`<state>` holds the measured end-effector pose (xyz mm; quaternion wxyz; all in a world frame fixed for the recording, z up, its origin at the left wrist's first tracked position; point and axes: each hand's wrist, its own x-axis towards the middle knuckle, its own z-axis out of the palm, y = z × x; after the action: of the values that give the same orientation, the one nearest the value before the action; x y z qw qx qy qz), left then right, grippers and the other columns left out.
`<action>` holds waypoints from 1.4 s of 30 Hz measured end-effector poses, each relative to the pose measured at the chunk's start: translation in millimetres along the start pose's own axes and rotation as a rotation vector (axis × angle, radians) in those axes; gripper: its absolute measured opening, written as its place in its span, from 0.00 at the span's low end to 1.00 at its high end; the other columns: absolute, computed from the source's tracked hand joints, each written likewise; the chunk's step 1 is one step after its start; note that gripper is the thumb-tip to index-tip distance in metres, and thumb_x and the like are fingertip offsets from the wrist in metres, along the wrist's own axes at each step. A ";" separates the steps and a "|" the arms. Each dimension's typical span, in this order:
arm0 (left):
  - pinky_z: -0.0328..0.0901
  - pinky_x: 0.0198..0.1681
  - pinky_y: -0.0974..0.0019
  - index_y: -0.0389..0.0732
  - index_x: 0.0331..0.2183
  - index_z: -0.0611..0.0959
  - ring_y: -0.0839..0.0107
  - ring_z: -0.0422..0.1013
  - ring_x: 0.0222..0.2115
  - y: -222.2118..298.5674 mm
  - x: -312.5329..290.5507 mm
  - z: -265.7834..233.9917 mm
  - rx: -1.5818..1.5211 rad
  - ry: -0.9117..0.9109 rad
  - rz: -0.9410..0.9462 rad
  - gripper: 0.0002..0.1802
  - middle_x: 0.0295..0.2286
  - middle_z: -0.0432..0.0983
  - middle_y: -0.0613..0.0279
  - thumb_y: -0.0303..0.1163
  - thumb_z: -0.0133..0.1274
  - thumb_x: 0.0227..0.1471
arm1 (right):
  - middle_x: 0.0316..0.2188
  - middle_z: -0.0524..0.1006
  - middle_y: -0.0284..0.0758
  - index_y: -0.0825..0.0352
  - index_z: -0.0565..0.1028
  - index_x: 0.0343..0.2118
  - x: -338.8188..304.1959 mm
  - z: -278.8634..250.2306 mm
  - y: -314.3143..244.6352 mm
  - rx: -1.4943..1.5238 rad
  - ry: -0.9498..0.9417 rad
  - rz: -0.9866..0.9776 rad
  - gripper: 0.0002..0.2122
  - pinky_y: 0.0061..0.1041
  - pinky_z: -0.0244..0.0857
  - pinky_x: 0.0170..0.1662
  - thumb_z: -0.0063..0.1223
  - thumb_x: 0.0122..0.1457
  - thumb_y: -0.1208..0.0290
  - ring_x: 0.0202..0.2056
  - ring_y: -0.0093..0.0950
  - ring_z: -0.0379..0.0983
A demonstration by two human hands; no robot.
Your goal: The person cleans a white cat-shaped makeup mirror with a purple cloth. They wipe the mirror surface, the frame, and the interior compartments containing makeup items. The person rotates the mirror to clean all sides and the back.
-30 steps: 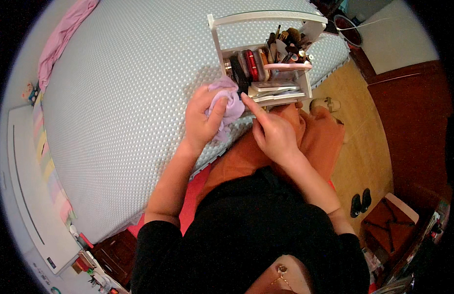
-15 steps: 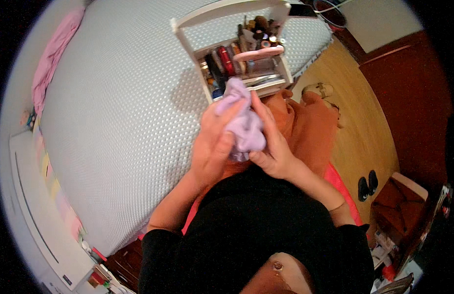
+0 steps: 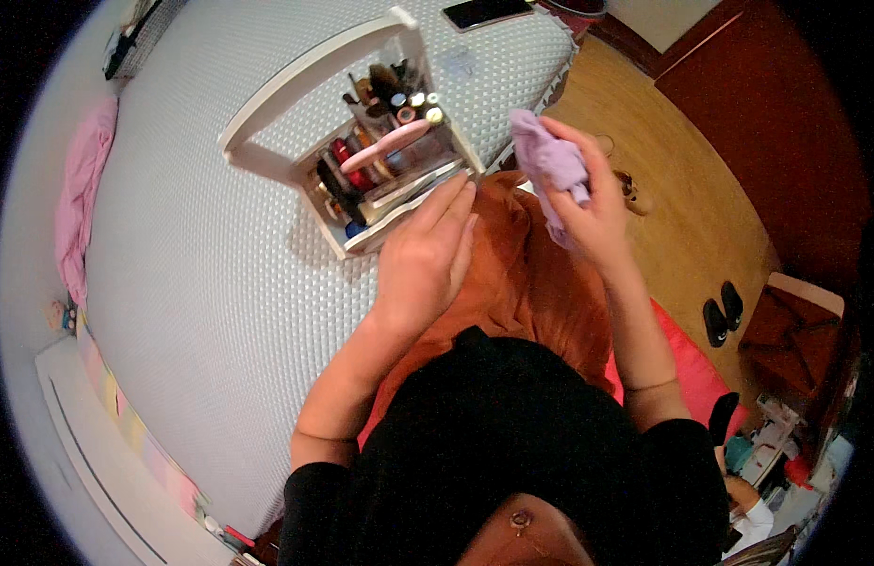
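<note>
A pink cloth (image 3: 79,203) lies along the far left edge of a bed (image 3: 201,311) covered in a pale, dotted spread. Toward the bed's right edge stands a white organizer box (image 3: 357,141) with a wide handle, packed with upright brushes, tubes and small bottles; a pink tube (image 3: 392,143) lies across its top. A dark phone (image 3: 484,11) rests near the bed's far right corner.

The person's left hand (image 3: 426,259) lies flat and open, fingers together, holding nothing, its fingertips touching the box's near right corner. The box sits directly ahead of this hand, its long side running from near left to far right, and the left hand is clearly the nearer of the two.

Just right of the box, off the bed's edge and above an orange lap, the right hand (image 3: 588,203) is closed around a crumpled lilac cloth (image 3: 548,165), which bunches up out of the grip toward the box without touching it. The cloth looks soft, thin and wrinkled. Farther right, black shoes (image 3: 720,311) sit on the wooden floor (image 3: 682,208).
</note>
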<state>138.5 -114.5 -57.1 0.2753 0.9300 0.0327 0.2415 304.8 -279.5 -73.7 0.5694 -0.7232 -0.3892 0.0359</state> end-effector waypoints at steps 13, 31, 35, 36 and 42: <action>0.72 0.50 0.58 0.32 0.50 0.81 0.53 0.77 0.47 -11.2 -3.2 14.6 0.106 -0.094 -0.024 0.22 0.57 0.71 0.48 0.21 0.56 0.51 | 0.46 0.73 0.38 0.57 0.81 0.50 94.0 37.9 38.0 -0.046 -0.334 -0.354 0.18 0.31 0.64 0.55 0.56 0.56 0.78 0.50 0.38 0.70; 0.69 0.56 0.59 0.36 0.52 0.80 0.53 0.73 0.54 -7.0 -10.2 24.7 0.089 -0.077 -0.160 0.22 0.58 0.71 0.49 0.20 0.55 0.54 | 0.45 0.76 0.37 0.53 0.79 0.51 36.1 20.8 17.9 -0.285 -0.265 -0.383 0.25 0.35 0.68 0.50 0.60 0.48 0.80 0.47 0.42 0.71; 0.71 0.52 0.59 0.38 0.52 0.81 0.55 0.75 0.51 -10.0 -20.1 16.8 0.086 -0.063 -0.056 0.26 0.59 0.70 0.55 0.19 0.54 0.49 | 0.46 0.75 0.40 0.54 0.79 0.53 5.4 12.2 12.9 -0.278 -0.265 -0.305 0.26 0.34 0.68 0.51 0.61 0.47 0.80 0.48 0.42 0.71; 0.71 0.52 0.59 0.38 0.52 0.81 0.55 0.75 0.51 -9.6 -24.6 11.0 0.079 -0.047 -0.048 0.25 0.59 0.71 0.55 0.19 0.54 0.49 | 0.46 0.74 0.40 0.55 0.78 0.53 0.3 9.5 8.9 -0.265 -0.267 -0.251 0.26 0.34 0.68 0.52 0.61 0.48 0.80 0.48 0.42 0.72; 0.74 0.41 0.64 0.39 0.46 0.85 0.58 0.79 0.42 -29.9 -63.9 -18.0 0.066 0.305 0.005 0.20 0.49 0.78 0.52 0.17 0.60 0.48 | 0.47 0.73 0.42 0.60 0.76 0.56 -24.2 5.4 -10.4 -0.134 -0.149 -0.097 0.27 0.32 0.68 0.52 0.61 0.49 0.78 0.48 0.41 0.73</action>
<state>76.0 -92.6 -87.3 0.2359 0.8911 0.0796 0.3795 279.8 -289.3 -76.2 0.4903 -0.7352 -0.4667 0.0358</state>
